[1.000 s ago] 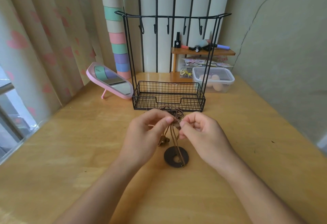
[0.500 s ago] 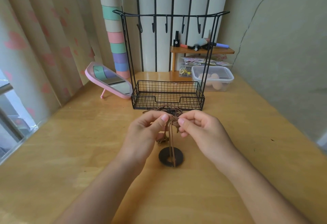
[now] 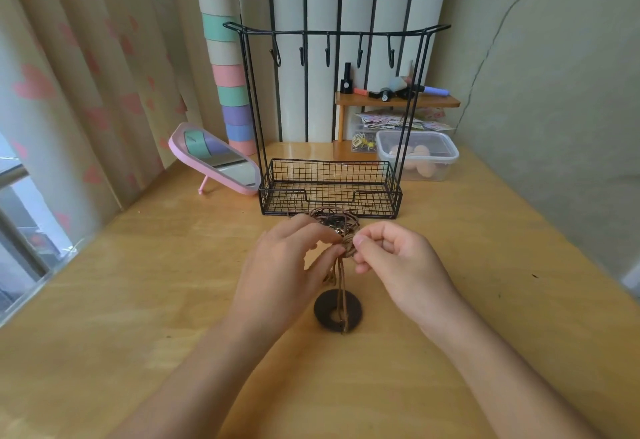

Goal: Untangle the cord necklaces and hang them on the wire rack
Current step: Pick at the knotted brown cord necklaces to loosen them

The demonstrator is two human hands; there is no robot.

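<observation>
While both hands pinch it at the centre of the frame, the tangle of cord necklaces [image 3: 336, 225] shows as a loose ball of thin brown cord, twine-like and looped over itself, with small dark glinting bits caught in its middle. Two or three strands drop straight down from the ball to a flat dark ring pendant [image 3: 337, 310], matte and disc-shaped with a hole, which lies on the table. The left hand [image 3: 284, 265] has thumb and forefinger closed on the cords just under the ball, other fingers curled behind it. The right hand [image 3: 398, 262] meets it from the right, thumb and forefinger tips pressed together on the ball's lower right edge, remaining fingers folded into the palm. The fingertips of both hands nearly touch, with the cords between them.

Just above the tangle stands the wire rack [image 3: 329, 202], black metal with a mesh basket base and a top bar carrying five bare hooks. The wooden table [image 3: 173, 282] is pale and smooth-grained. A pink-framed mirror [image 3: 221, 161] leans at the rack's left; a clear plastic box [image 3: 419, 158] sits at its right
</observation>
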